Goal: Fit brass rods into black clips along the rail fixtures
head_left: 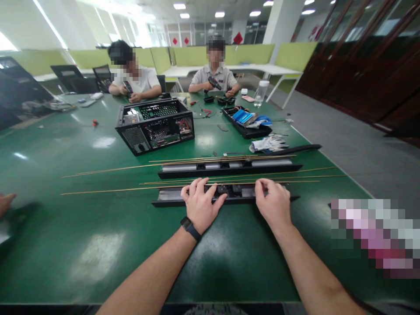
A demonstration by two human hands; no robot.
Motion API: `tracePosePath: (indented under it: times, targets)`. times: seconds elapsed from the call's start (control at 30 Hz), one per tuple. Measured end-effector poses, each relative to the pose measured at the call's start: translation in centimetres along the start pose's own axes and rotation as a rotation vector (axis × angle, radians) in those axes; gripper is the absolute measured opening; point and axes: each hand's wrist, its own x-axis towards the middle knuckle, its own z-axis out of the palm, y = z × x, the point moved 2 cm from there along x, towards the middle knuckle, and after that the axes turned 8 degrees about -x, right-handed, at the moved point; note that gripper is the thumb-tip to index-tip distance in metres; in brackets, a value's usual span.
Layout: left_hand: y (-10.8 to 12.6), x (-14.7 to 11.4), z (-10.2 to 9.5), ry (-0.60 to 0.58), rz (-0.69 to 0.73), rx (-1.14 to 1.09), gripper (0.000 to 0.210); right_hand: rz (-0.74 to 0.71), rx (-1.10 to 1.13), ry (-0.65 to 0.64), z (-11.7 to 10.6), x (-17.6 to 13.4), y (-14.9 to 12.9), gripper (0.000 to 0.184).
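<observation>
Your left hand (201,199) spreads its fingers over the near black rail (243,199) on the bench (138,245); your right hand's (274,199) fingers curl inward — whether gripping anything, I can't tell; the rail looks stiff, probably light, best held by its long edges.

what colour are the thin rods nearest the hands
The thin rods are gold, showing best in the head view.
</observation>
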Motion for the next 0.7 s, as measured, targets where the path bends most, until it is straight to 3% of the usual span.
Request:
tracePosePath:
  times: [0.33,0.7]
  targets:
    - [0.2,0.1,-0.3,-0.027,-0.022,0.021,0.031,0.182,-0.129,-0.005,-0.7,0.8,1.6,0.024]
    - [0.2,0.1,-0.4,-0.028,-0.022,0.013,0.031,0.143,-0.087,0.006,-0.6,0.7,1.0,0.022]
